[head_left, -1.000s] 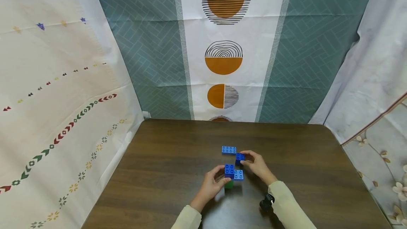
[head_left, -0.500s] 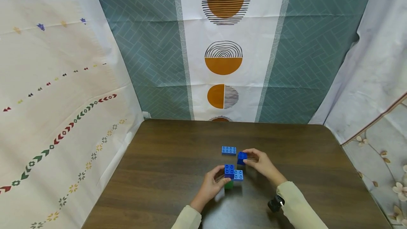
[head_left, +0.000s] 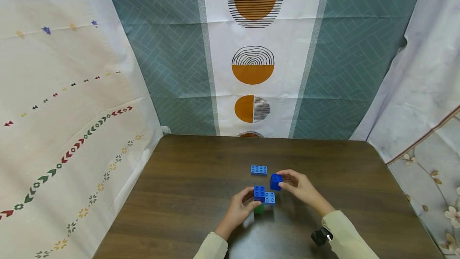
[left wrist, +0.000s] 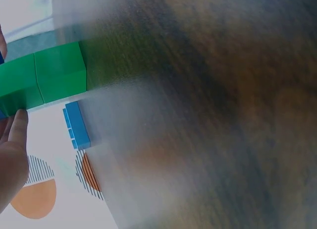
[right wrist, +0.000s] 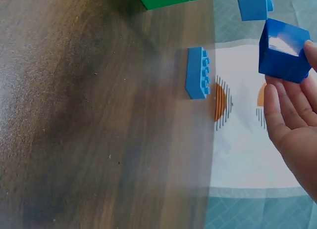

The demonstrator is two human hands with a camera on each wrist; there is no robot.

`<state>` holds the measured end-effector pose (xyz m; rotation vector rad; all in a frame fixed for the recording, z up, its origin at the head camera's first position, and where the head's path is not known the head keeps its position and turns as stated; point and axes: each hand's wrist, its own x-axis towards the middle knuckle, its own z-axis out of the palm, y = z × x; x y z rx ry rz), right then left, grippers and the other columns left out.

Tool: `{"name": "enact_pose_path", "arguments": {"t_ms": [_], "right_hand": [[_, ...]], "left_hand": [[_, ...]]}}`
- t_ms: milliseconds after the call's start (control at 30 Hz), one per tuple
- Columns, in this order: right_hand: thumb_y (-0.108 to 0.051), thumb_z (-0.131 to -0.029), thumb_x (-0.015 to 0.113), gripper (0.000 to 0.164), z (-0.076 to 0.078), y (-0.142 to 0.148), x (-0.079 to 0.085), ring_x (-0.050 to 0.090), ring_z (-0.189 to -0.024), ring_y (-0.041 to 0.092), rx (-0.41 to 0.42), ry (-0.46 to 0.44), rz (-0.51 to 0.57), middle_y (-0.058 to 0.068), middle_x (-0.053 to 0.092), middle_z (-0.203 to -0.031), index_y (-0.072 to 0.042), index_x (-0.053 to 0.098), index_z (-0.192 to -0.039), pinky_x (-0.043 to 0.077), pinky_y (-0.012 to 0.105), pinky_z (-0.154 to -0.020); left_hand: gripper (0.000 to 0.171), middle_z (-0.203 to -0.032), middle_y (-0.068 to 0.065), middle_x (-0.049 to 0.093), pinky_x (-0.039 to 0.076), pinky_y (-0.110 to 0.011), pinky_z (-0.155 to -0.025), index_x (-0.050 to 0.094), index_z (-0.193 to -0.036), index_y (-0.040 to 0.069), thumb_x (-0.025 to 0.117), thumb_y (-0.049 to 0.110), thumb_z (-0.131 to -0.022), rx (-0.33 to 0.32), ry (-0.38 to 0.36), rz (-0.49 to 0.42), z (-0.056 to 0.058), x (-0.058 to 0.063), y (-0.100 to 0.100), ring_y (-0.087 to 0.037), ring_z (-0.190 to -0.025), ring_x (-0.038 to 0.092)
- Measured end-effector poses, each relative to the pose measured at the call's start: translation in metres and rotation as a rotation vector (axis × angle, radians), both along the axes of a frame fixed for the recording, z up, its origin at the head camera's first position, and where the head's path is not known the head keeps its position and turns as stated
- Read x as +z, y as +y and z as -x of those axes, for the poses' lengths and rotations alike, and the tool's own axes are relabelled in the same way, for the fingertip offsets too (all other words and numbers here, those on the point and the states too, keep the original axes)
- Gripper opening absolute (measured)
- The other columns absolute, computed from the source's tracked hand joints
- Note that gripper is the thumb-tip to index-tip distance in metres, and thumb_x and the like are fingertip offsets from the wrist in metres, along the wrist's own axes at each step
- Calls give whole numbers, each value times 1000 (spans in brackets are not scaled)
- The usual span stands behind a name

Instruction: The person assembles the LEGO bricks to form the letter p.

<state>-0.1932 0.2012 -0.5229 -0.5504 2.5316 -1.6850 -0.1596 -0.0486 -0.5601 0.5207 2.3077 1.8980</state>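
My left hand [head_left: 238, 209] grips a stack of toy building bricks near the middle of the table. Its top is a dark blue brick [head_left: 259, 193], a light blue brick [head_left: 269, 198] juts out to the right, and green bricks [left wrist: 60, 73] form the lower part. Just right of the stack, my right hand [head_left: 302, 190] pinches a separate dark blue brick [right wrist: 285, 51] between thumb and fingers, close to the light blue one in the right wrist view. Beyond both hands lies a loose light blue brick [head_left: 258, 170], longer than wide, studs up.
The brown wooden table [head_left: 201, 155] ends at a patterned cloth backdrop [head_left: 172, 63]. White cloths hang at the left [head_left: 72, 91] and right [head_left: 424, 71]. A black wrist device [head_left: 321, 236] sits below the right sleeve [head_left: 348, 233].
My right hand has drawn the dark blue brick slightly rightward, away from the stack and the loose light blue brick. The left hand and its stack stay in place.
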Motion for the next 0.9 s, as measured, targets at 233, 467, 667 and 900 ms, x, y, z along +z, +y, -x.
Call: {"name": "enact_pose_path", "arguments": {"t_ms": [233,467,667,900], "right_hand": [[-17,-92,67,31,-9,1,7,64,-97,22,42,3,51,16,63,-115,-6,60,-120,54,22,-83],[-15,-93,65,30,-18,0,8,64,-93,18,101,-2,55,19,61,-116,-3,59,-120,54,22,-81],[-10,-92,65,28,-23,0,8,65,-93,18,134,32,84,19,62,-113,-2,59,-118,56,25,-79],[-6,-89,68,27,-26,-1,3,63,-95,14,142,123,88,13,64,-110,-4,62,-116,57,32,-81]], "left_hand": [[35,-118,-16,64,51,-34,-93,60,-122,5,67,16,-90,0,11,7,1,-1,-1,-31,-113,60],[36,-119,-13,64,50,-32,-94,60,-123,7,67,17,-90,10,-21,31,0,0,-1,-27,-114,60],[34,-119,-11,64,51,-33,-94,60,-122,8,67,16,-90,8,-3,24,0,-1,-1,-27,-114,60],[35,-119,-14,64,51,-31,-94,60,-123,7,67,19,-91,0,15,13,0,-1,0,-28,-113,60]]}}
